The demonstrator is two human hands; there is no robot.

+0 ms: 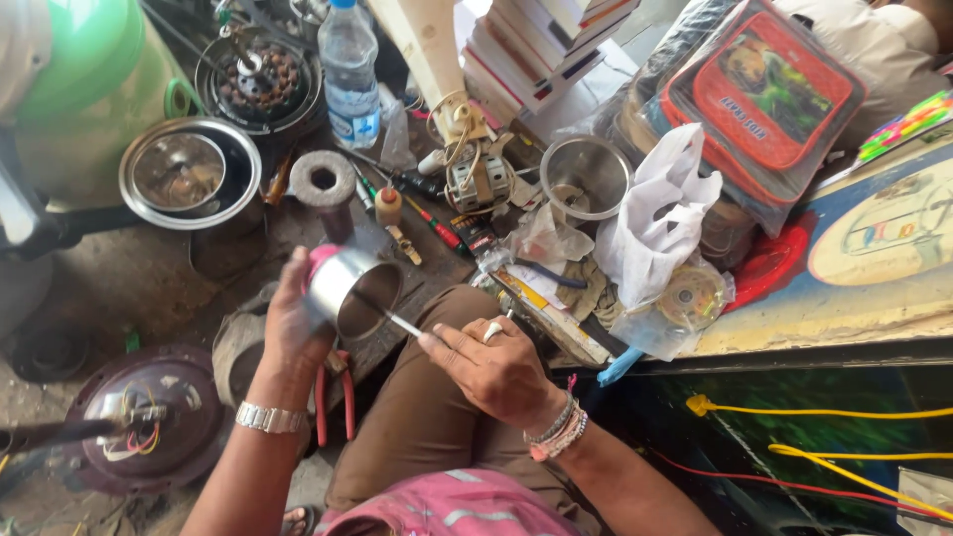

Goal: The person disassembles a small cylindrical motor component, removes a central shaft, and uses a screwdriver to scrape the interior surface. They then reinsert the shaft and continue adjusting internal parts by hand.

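Cluttered workbench (298, 233) behind; left hand (288, 328) grips a steel cup (349, 290), right hand (496, 367) pinches a screwdriver (392, 316) inside (the tip could slip, judging by the loose angle).

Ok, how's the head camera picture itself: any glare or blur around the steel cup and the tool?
Head view: bright daylight throughout; the steel cup in the left hand is slightly motion-blurred, with a bright sheen on its side; the thin tool in the right hand is smeared; the bench clutter is sharper; the lower right corner under the bench lies in shadow.
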